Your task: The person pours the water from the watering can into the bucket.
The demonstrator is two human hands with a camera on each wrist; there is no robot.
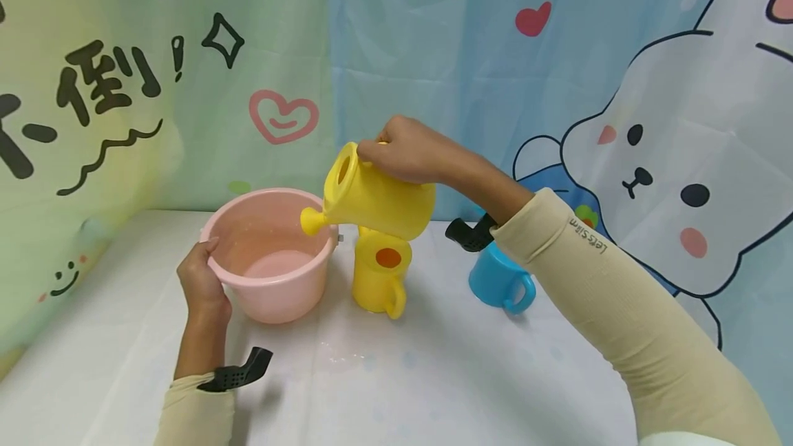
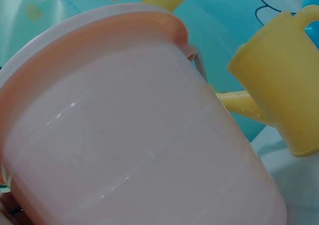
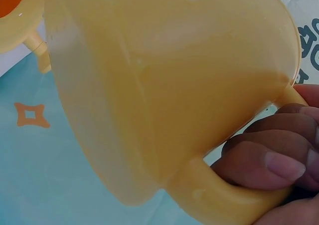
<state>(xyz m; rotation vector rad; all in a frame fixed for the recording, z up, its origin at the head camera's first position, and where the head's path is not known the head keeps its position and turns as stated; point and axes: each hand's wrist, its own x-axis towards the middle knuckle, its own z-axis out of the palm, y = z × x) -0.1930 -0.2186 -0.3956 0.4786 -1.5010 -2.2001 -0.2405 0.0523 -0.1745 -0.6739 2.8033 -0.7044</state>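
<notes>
My right hand point(image 1: 403, 150) grips the handle of a yellow watering can point(image 1: 384, 202), its fingers curled round it in the right wrist view. The can is tilted left, its spout over the right rim of a pink bucket point(image 1: 269, 282). My left hand point(image 1: 204, 281) holds the bucket's left side, thumb at the rim; the bucket hides most of this hand in the left wrist view. Just below the tilted can, a second yellow watering can point(image 2: 279, 80) stands upright on the table, its spout towards the bucket. Whether water is flowing, I cannot tell.
A blue vessel with a handle point(image 1: 498, 277) stands to the right, partly behind my right forearm. Small wet spots point(image 1: 341, 356) glisten on the white table point(image 1: 434, 377). Behind it hangs a printed cloth point(image 1: 421, 54) with a rabbit and hearts.
</notes>
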